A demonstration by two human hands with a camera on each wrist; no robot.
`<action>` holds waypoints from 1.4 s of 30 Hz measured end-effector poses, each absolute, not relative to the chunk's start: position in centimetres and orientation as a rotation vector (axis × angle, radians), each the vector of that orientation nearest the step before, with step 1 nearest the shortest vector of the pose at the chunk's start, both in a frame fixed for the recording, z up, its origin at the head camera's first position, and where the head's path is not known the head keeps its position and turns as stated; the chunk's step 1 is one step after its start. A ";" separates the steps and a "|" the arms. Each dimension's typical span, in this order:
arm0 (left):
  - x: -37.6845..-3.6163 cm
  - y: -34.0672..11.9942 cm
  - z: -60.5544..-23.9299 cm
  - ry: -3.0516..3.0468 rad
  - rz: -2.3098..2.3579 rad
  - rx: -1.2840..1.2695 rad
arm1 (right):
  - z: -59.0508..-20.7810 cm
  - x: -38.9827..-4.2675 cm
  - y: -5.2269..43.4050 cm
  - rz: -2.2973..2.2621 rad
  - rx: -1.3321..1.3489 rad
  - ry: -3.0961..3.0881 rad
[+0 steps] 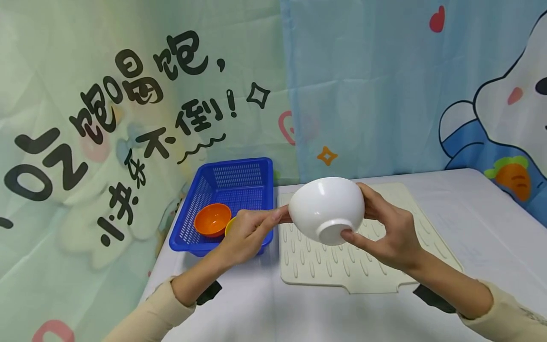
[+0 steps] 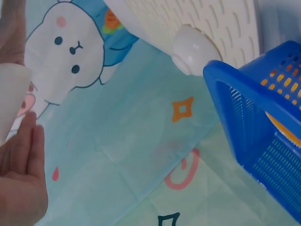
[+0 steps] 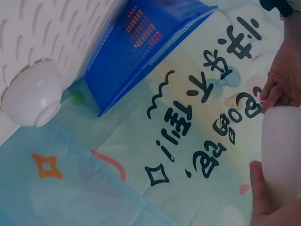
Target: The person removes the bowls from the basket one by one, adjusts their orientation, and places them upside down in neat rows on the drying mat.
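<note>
white and glossy, the bowl sits mid-frame in my head view, lifted above the mat and tipped so its foot ring faces me. my left hand pinches the rim on the left side, thumb and fingertips curled onto it; my right hand cups the other side, one finger hooked under the foot ring, thumb over the top. both have a real hold, neither is slack. the basket stands left of centre, just beside the mat, with an orange bowl and a yellow one half hidden behind my left hand. a second white bowl shows in the wrist views, lying on the mat's far edge. i reckon the glaze is slippery, so i'd keep both grips firm, turn it slowly, and keep it over the mat.
</note>
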State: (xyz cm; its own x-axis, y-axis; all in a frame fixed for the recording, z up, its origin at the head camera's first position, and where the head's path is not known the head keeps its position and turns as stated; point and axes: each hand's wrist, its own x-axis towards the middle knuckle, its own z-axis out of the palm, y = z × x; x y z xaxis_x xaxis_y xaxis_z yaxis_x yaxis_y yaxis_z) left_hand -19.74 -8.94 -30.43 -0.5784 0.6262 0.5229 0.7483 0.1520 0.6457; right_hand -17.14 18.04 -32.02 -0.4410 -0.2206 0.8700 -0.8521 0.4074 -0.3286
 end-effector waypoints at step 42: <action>-17.0 -7.6 -33.6 -2.313 -1.400 -1.497 | -29.7 -15.3 16.6 1.874 0.536 -2.861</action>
State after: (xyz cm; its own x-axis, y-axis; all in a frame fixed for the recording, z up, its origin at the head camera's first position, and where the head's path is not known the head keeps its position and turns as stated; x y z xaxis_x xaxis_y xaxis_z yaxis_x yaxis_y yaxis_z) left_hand -16.98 -7.58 -33.64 -0.5295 0.7014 0.4771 0.7480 0.1208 0.6526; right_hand -15.28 16.55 -29.72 -0.9024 -0.4198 -0.0972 -0.0787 0.3823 -0.9207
